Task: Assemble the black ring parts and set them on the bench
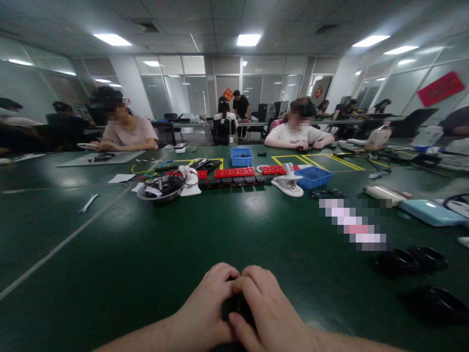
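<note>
Both of my hands meet low in the middle of the head view, close to the table's near edge. My left hand (211, 304) and my right hand (261, 302) curl around a small black object (230, 307). Only a dark patch of it shows between the fingers, so its kind is hidden. The right fingers lap over the left ones at the top. Beneath the hands is the dark green tabletop (168, 254). To the right, nearest my right hand, several black ring-shaped parts (398, 261) lie on the table.
Across the table stand a bowl of black cables (159, 189), red-and-black strips (234, 177), a white clip base (289, 182) and blue bins (314, 176). A wrench (88, 203) lies left; glasses (328, 193) and a light-blue case (430, 212) lie right. Two people sit opposite.
</note>
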